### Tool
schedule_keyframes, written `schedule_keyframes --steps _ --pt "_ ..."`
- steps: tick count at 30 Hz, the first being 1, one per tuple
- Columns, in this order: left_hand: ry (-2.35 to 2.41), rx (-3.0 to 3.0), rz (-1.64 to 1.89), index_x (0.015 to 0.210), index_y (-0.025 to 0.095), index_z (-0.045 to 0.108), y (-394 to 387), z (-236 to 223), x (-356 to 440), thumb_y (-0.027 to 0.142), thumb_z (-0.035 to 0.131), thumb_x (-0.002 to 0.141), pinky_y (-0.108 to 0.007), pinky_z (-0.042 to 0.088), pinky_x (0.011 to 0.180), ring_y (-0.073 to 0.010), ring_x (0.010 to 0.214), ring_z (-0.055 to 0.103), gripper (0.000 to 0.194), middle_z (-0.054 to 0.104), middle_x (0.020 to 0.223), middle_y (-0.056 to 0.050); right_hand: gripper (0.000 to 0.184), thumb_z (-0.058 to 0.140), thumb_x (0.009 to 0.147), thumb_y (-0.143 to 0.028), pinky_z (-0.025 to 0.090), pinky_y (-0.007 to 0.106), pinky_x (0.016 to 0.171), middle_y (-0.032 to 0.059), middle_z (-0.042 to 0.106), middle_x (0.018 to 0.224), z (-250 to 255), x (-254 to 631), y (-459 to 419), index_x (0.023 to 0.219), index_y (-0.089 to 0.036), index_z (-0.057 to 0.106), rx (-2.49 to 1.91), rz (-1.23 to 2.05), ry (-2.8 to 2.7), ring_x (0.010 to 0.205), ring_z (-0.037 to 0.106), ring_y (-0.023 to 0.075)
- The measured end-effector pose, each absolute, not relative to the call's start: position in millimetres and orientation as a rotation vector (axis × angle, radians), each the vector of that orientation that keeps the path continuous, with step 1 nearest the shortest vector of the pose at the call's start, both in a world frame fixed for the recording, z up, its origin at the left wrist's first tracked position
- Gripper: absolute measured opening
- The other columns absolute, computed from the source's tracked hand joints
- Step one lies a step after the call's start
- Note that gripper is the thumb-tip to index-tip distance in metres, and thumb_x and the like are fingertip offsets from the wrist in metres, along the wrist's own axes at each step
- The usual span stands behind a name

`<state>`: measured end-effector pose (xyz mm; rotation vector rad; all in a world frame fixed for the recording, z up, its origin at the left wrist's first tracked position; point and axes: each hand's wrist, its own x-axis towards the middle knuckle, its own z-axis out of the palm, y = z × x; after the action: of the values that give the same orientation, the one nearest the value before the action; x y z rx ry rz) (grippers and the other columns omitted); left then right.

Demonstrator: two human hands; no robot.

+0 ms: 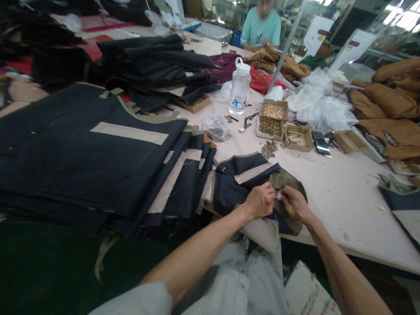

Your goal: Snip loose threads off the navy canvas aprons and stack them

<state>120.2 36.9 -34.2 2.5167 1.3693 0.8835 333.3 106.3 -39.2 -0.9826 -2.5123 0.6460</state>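
At the table's near edge lies a dark navy cloth piece with olive edging and a beige strip; its right part is bunched and shows an olive side. My left hand is closed, its fingers pinching a fold of this cloth. Close beside it, my right hand is closed too, thumb and fingers together over the olive side. A small white bit shows at the right fingertips; I cannot tell whether it is held or wrapped on a finger.
Stacked navy pieces fan out at left. Beyond my hands are small metal parts, boxes of metal fittings, a phone and a water bottle. Plastic bags lie behind a slanted pole. A person sits opposite.
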Motion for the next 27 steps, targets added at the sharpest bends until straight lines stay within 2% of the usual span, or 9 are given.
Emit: schedule_keyframes --steps 11,16,21,27 --pt "1.366 2.497 0.927 0.081 0.016 0.066 40 -37 121 0.009 0.055 0.085 -0.035 0.056 0.08 -0.0227 0.093 0.058 0.014 0.067 0.089 -0.009 0.013 0.053 0.084 -0.018 0.04 0.028 0.065 0.005 0.067 0.078 -26 325 121 0.086 -0.019 0.066 -1.177 0.736 -2.59 0.068 0.06 0.0191" --pt "1.354 2.477 0.963 0.082 0.016 0.067 41 -39 122 0.008 0.055 0.082 -0.037 0.057 0.083 -0.023 0.093 0.058 0.015 0.068 0.089 -0.009 0.015 0.055 0.08 -0.019 0.04 0.027 0.062 0.0048 0.069 0.076 -22 321 126 0.083 -0.019 0.069 -1.256 0.767 -2.605 0.066 0.061 0.0188" --pt "1.348 2.434 1.042 0.085 0.017 0.067 40 -41 122 0.007 0.054 0.081 -0.039 0.058 0.085 -0.0237 0.095 0.06 0.017 0.07 0.093 -0.009 0.013 0.057 0.075 -0.02 0.037 0.024 0.054 0.001 0.065 0.063 -22 317 132 0.073 -0.018 0.07 -1.39 0.975 -2.482 0.057 0.057 0.0151" --pt "1.341 2.337 1.217 0.09 0.017 0.066 40 -41 121 0.004 0.052 0.08 -0.039 0.057 0.086 -0.0226 0.095 0.06 0.022 0.072 0.102 -0.009 0.01 0.062 0.066 -0.021 0.039 0.022 0.044 0.0003 0.063 0.06 -9 312 143 0.073 -0.016 0.067 -1.513 1.416 -2.296 0.049 0.056 0.014"
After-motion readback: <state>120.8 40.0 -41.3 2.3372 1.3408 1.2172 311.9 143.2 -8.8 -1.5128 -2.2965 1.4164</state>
